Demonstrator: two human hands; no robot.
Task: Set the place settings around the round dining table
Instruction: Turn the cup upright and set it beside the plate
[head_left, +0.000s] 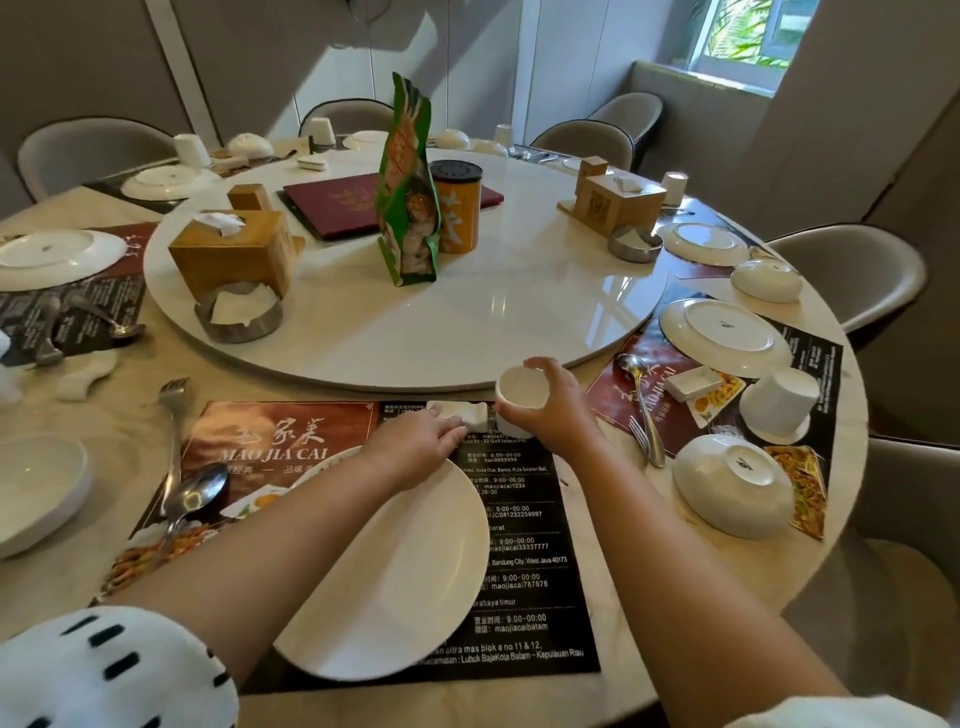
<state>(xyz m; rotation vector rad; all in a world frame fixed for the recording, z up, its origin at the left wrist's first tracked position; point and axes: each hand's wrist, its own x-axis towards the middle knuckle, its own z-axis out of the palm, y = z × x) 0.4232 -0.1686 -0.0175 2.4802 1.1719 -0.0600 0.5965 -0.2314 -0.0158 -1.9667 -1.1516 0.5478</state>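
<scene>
Arranging near setting: right hand (550, 410) curls round cup (517, 395), left hand (426, 441) lays straight fingers on chopstick rest (467, 414), both at far edge of placemat (519, 571) beyond plate (395, 571), likely to line them up.

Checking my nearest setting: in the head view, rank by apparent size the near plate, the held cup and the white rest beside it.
1. plate, clearly largest
2. cup
3. white rest, partly covered by the left hand; cup versus rest unsure
</scene>
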